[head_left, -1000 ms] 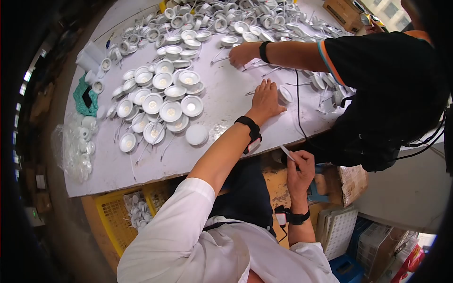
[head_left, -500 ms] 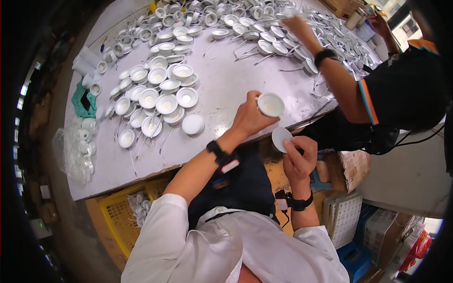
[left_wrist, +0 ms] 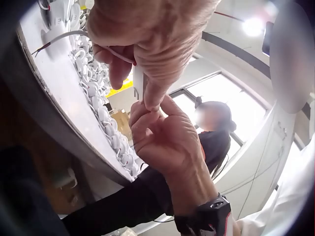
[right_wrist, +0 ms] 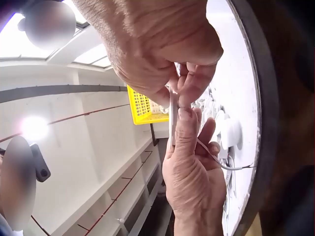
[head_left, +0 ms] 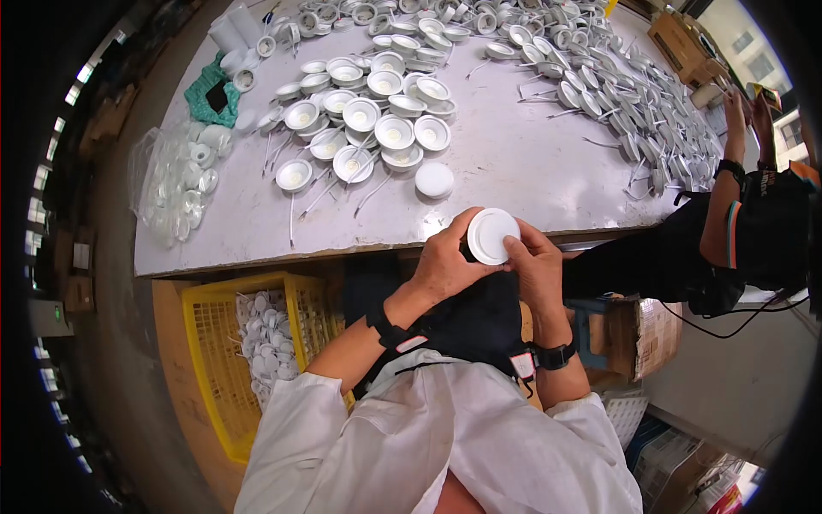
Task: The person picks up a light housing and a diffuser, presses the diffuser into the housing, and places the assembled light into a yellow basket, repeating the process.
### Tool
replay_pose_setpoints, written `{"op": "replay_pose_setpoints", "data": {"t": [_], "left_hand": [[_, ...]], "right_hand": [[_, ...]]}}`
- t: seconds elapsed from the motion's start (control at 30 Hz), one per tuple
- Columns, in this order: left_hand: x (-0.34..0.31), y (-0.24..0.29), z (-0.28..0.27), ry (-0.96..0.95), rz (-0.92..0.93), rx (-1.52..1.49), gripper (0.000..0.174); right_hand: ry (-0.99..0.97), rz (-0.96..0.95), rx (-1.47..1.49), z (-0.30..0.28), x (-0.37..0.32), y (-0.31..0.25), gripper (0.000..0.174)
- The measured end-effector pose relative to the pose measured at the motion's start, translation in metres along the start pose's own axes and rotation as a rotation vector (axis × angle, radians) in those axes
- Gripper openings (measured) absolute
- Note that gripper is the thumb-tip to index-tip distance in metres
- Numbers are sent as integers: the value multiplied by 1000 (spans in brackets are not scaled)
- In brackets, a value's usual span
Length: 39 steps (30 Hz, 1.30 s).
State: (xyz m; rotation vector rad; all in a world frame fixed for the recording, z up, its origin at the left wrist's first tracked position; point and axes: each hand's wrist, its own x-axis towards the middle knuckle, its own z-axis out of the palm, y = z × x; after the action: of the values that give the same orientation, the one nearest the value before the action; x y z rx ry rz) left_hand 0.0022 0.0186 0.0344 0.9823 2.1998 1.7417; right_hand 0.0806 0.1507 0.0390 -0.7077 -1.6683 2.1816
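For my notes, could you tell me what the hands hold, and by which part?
Both the left hand and the right hand pinch one white round disc by its rim, at opposite sides.

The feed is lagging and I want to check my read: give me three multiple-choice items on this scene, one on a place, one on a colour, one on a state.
1. Where does the yellow crate stand?
A. In the second person's hands
B. Below the table edge, at the person's left
C. On a shelf

2. What colour is the round cover being held?
A. White
B. Black
C. Green

3. How are the left hand and right hand placed?
A. Both flat on the table
B. Both hold the round cover
C. Only the left holds it

Answers:
1. B: the head view shows the crate under the table rim.
2. A: its face is plain white.
3. B: fingers of both hands pinch its edge in the wrist views.
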Motion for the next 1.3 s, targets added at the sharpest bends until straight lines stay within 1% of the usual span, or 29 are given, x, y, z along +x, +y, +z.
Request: {"op": "replay_pose_setpoints", "data": {"t": [0.07, 0.2, 0.27, 0.3, 0.37, 0.4, 0.47, 0.57, 0.67, 0.7, 0.77, 0.8, 0.87, 0.93, 1.0, 1.1, 1.17, 1.23, 1.27, 1.3], "left_hand": [[-2, -3, -5, -52, -42, -59, 75], [-5, -10, -15, -116, -65, -88, 77], [-5, -6, -19, -153, -127, -331, 72], [-6, -8, -18, -153, -128, -333, 72], [-6, -13, -16, -130, -206, -439, 61], [-6, -14, -15, -130, -209, -440, 61], [-6, -16, -14, -110, -238, -455, 52], [-6, -14, -14, -95, -245, -426, 47], [-7, -14, -14, -79, -265, -418, 45], [-7, -15, -14, -80, -267, -417, 45], [-9, -17, -16, -64, -248, -317, 43], [-10, -18, -15, -65, -252, -316, 43], [-11, -21, -15, 5, -179, -197, 38], [-11, -22, -20, -5, -195, -166, 38], [-14, -24, -23, -11, -214, -134, 38], [-18, -32, -27, 41, -203, -173, 39], [-22, -38, -34, 98, -288, -325, 37], [-32, -44, -49, 152, -314, -345, 35], [-39, -48, -59, 197, -341, -367, 32], [-48, -55, -70, 271, -410, -361, 29]], "right_hand": [[-11, -2, -17, 5, 0, 1, 35], [-28, 18, -21, 11, -1, 5, 36], [-26, 21, -14, 12, -1, 8, 36], [-27, 29, -13, 12, 0, 9, 36], [-28, 38, -14, 13, 0, 10, 36], [-34, 46, -18, 14, 1, 11, 36], [-40, 55, -24, 14, 1, 11, 35], [-42, 80, -32, 14, 3, 13, 35], [-78, 103, 44, 14, 5, 19, 35], [-97, 137, 105, 14, 6, 21, 34], [-114, 175, 170, 15, 8, 28, 32], [-139, 197, 224, 15, 9, 33, 30], [-166, 221, 278, 16, 12, 39, 28], [-185, 276, 310, 20, 13, 43, 27], [-184, 279, 297, 23, 13, 47, 27], [-181, 278, 246, 35, 12, 48, 28], [-182, 277, 209, 46, 13, 46, 29], [-261, 276, 129, 55, 16, 45, 30], [-310, 285, 100, 56, 20, 44, 36], [-319, 286, 98, 58, 28, 44, 36]]}}
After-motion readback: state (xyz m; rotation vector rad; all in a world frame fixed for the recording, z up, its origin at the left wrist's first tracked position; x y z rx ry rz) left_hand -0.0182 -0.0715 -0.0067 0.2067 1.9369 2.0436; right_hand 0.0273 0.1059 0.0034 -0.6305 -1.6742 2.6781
